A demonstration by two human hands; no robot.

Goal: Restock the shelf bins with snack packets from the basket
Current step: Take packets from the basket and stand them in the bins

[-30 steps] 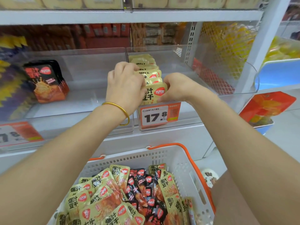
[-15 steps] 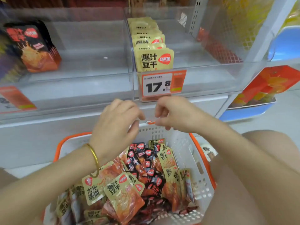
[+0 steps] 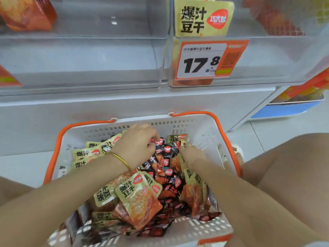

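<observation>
A white basket [image 3: 195,124] with an orange rim stands on the floor below the shelf, holding several yellow snack packets [image 3: 137,191] and black snack packets [image 3: 169,175]. My left hand [image 3: 137,145], with a gold bangle on its wrist, reaches into the far part of the pile and pinches the top of a black packet [image 3: 157,142]. My right hand [image 3: 193,155] lies beside it, fingertips closed on the edge of a packet [image 3: 179,145] in the pile. Above, a row of yellow packets [image 3: 203,18] stands in the clear right bin [image 3: 267,65].
The clear left bin [image 3: 89,59] holds only black-and-orange packets [image 3: 26,13] at its far left. An orange price tag [image 3: 204,61] reading 17.8 hangs on the right bin's front. A knee [image 3: 284,166] is just right of the basket. A blue tray [image 3: 284,107] sits low at the right.
Both hands left the yellow packets in the right bin and came down into the basket. My view tilted down with them.
</observation>
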